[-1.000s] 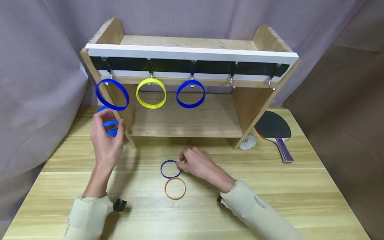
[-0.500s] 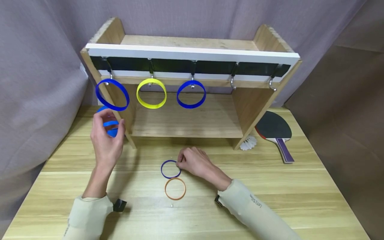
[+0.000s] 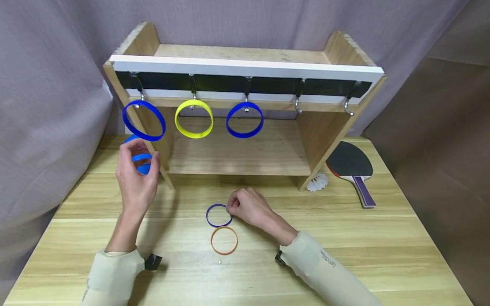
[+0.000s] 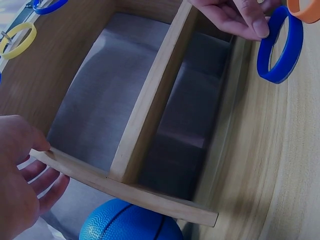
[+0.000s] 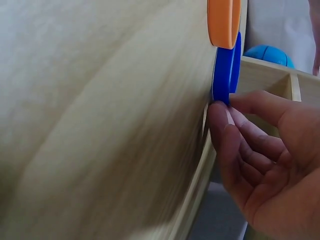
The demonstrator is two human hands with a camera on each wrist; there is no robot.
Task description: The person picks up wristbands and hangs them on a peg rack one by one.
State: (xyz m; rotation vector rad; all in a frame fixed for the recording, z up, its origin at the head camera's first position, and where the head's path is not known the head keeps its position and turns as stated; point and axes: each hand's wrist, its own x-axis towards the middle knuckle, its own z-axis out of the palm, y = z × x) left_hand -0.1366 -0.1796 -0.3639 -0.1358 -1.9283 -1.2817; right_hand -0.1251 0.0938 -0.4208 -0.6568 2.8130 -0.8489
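In the head view my right hand [image 3: 250, 207] pinches the right edge of a blue silicone wristband [image 3: 207, 216] that lies on the table. The right wrist view shows thumb and fingertips at the band's rim [image 5: 223, 75]. An orange wristband [image 3: 212, 244] lies flat, touching the blue one on its near side. My left hand [image 3: 137, 178] grips the left side panel [image 4: 165, 202] of a wooden shelf, its thumb toward the inner side and fingers outside. From hooks on the shelf front hang a blue wristband [image 3: 127, 124], a yellow wristband [image 3: 177, 123] and another blue wristband [image 3: 228, 124].
Two bare metal hooks are at the right of the shelf's front rail [image 3: 268, 86]. A blue ball [image 4: 130, 222] sits outside the left panel. To the right lie a shuttlecock [image 3: 317, 182] and a table tennis bat [image 3: 350, 161]. A tiny white bit [image 3: 220, 262] lies near the orange wristband.
The right hand's fingertips have drawn closer together at the blue wristband's edge. The left hand keeps its place on the shelf panel, and the hanging wristbands stay as they were.
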